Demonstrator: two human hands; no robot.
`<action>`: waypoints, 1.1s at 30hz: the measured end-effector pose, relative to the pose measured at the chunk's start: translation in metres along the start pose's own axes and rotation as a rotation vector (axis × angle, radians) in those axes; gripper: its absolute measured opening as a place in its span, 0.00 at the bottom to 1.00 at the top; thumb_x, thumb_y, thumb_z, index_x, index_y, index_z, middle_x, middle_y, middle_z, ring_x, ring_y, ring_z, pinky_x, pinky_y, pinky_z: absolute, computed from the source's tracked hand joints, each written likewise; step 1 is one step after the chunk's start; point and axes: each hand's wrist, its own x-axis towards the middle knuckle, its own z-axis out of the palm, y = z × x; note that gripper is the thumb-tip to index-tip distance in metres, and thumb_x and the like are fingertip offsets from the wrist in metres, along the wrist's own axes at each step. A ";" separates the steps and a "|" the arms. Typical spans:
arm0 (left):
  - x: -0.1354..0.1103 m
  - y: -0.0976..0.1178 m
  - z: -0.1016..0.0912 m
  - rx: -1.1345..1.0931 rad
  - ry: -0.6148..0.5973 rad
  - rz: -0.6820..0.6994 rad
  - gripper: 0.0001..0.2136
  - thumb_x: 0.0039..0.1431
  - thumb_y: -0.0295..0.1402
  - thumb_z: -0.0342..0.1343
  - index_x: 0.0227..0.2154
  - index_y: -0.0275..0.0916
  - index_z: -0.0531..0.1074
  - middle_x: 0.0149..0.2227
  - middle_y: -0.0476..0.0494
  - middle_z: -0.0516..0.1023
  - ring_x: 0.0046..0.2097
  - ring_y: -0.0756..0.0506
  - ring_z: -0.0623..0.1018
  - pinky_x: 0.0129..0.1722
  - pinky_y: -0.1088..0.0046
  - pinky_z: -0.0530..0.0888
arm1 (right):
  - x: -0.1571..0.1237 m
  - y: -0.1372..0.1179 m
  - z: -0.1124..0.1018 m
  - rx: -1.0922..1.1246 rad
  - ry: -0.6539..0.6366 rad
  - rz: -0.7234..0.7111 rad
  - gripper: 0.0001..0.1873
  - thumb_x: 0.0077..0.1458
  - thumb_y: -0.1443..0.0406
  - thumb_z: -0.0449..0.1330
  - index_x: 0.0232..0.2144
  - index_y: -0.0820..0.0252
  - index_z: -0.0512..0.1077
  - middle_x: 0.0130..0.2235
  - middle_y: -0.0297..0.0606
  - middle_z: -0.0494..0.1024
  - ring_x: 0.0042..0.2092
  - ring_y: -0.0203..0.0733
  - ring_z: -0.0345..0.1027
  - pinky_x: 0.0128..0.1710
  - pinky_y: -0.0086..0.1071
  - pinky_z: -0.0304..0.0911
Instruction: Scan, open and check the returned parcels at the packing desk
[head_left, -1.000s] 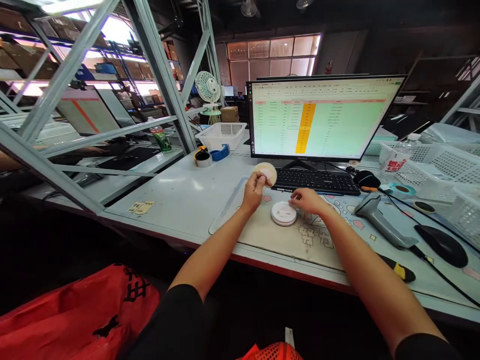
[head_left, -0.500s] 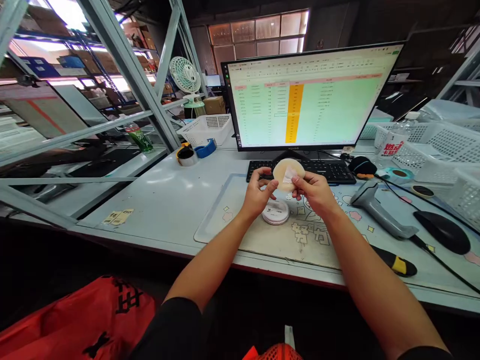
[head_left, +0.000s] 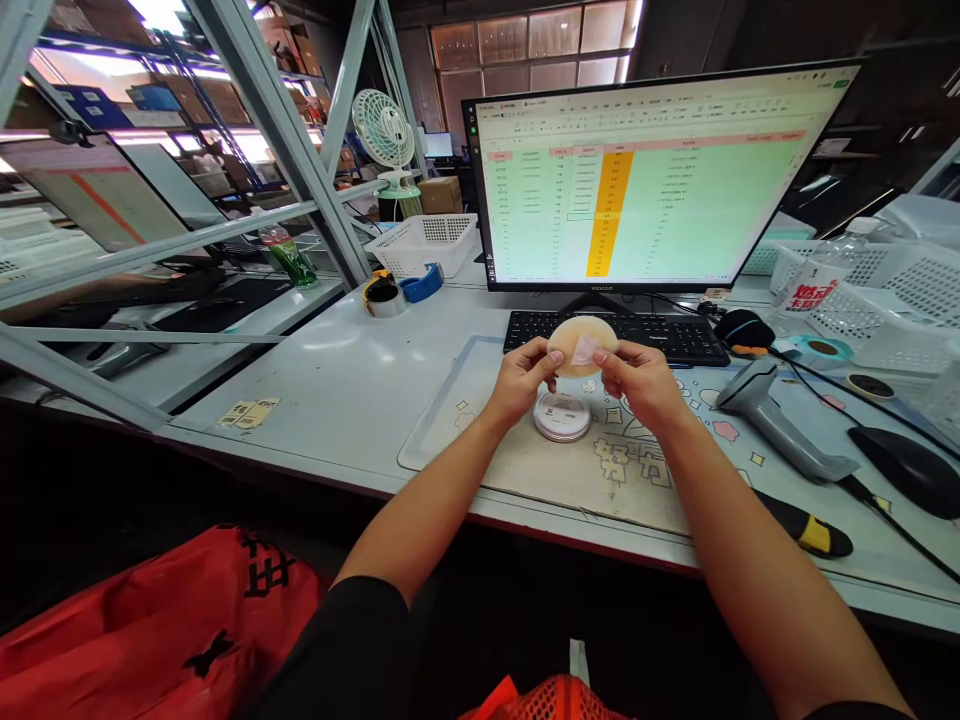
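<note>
Both of my hands hold up a round, pale cream disc [head_left: 581,342] above the desk mat, in front of the keyboard. My left hand [head_left: 523,378] pinches its left edge. My right hand [head_left: 636,381] pinches its right side, where a small whitish sticker or tab shows on the disc's face. Directly beneath the disc, a flat round white case [head_left: 562,417] with a small printed label lies on the mat [head_left: 570,470].
A monitor [head_left: 645,180] with a green spreadsheet and a black keyboard [head_left: 660,338] stand behind. A barcode scanner [head_left: 780,430], black mouse [head_left: 904,470], tape rolls [head_left: 386,297] and white baskets [head_left: 877,300] surround the mat. Metal shelving rises at left. Red bags [head_left: 150,630] sit below.
My right hand rose from beside the white case to join the left on the cream disc, which moved to the centre. My view shifted closer to the monitor.
</note>
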 end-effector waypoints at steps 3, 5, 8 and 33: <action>0.000 0.001 0.000 0.064 0.049 0.050 0.19 0.58 0.51 0.67 0.34 0.38 0.76 0.22 0.55 0.67 0.21 0.55 0.66 0.20 0.78 0.65 | -0.001 0.001 0.000 -0.042 0.036 -0.038 0.20 0.50 0.50 0.74 0.26 0.60 0.77 0.18 0.26 0.61 0.19 0.28 0.51 0.16 0.27 0.46; 0.000 0.001 0.000 0.060 0.060 0.036 0.19 0.60 0.50 0.65 0.40 0.38 0.77 0.19 0.56 0.65 0.19 0.55 0.65 0.17 0.78 0.63 | -0.002 0.002 0.002 -0.030 0.028 -0.054 0.17 0.51 0.52 0.74 0.30 0.60 0.80 0.20 0.28 0.67 0.20 0.30 0.58 0.17 0.28 0.53; -0.001 0.001 -0.002 0.018 0.036 -0.024 0.18 0.62 0.45 0.61 0.49 0.38 0.75 0.29 0.49 0.77 0.25 0.50 0.76 0.21 0.76 0.72 | -0.002 0.006 0.004 -0.016 0.016 -0.100 0.16 0.49 0.57 0.73 0.41 0.57 0.83 0.32 0.35 0.81 0.29 0.37 0.72 0.29 0.33 0.71; 0.001 -0.009 0.002 -0.005 0.053 -0.073 0.42 0.52 0.49 0.72 0.66 0.42 0.60 0.45 0.40 0.81 0.37 0.44 0.82 0.25 0.74 0.78 | -0.002 0.009 0.015 -0.142 0.158 -0.119 0.21 0.49 0.49 0.72 0.35 0.57 0.77 0.35 0.36 0.80 0.28 0.38 0.72 0.28 0.35 0.76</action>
